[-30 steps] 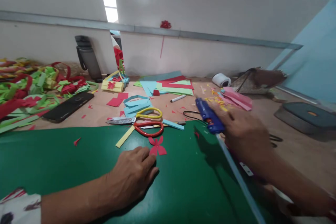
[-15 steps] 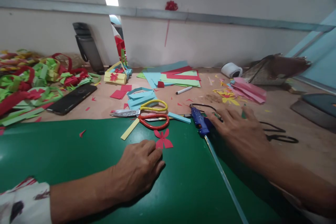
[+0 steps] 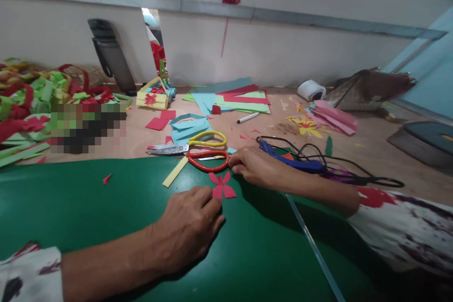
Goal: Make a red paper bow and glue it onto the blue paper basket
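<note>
Green edge: the smooth dark-green sheet ends in a nearly straight far edge, with the brown surface running on beyond it.
Open room: plenty of bare green to the left of the left hand, and more between the two forearms; scissors and paper crowd the far edge.
Flower: the flat red four-petalled paper flower lies on the green, near the far edge, between the hands. Its petals splay diagonally, two away from the person, two toward; it looks about as broad as long.
Left fingers: curled, their tips at the flower's near-left petal; from here I cannot tell whether they grip it.
Right fingers: bent on the right hand, tips just beside the scissors' red loop and a light-blue paper strip; any grip is hidden.
Scissors: the steel scissors with one yellow and one red handle stretch left to right, points leftward.
Glue gun: the blue plastic glue gun lies beyond the right forearm; a clear glue stick slants out toward the near right.
</note>
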Available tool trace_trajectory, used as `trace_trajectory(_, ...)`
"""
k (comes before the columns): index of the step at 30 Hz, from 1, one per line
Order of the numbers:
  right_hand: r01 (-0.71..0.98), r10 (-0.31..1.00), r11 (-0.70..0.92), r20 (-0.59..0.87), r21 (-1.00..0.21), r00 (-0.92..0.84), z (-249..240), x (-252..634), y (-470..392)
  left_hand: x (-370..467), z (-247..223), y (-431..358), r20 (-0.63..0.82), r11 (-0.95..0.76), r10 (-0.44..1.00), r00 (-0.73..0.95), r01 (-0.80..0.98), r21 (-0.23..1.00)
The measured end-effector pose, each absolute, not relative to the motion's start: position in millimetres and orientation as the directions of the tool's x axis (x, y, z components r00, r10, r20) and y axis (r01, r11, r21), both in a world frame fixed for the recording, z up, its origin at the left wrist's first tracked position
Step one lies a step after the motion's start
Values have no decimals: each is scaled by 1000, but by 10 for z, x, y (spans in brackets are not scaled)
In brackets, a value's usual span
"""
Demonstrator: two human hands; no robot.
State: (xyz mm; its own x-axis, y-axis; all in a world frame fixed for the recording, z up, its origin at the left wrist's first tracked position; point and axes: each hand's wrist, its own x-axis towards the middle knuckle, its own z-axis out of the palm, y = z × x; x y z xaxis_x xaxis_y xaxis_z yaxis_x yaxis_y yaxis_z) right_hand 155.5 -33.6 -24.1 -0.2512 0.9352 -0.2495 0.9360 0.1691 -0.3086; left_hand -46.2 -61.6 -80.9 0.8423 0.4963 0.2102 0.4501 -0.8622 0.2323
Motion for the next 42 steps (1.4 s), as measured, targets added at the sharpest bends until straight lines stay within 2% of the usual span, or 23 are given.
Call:
trace_trajectory(9,948,937,140,-271,-284,-220,-303,1499,-388,-470,-807,-610,206,-856,494,845,431,286)
trace_trajectory(24,950,928,221,-253,-219,-274,-352,1510,-396,-472,-818,-585,211,-863,483,850,423,276)
trace_trajectory(35,923,910,198,-288,-329,-298,-281,1510,-374,-462,-803,-591,240,-860,479,845,396,322)
trace_trajectory(42,923,887,245,-317,-297,-337,-281,1527,-355,-469,-806,-580,248,-863,474,845,389,323)
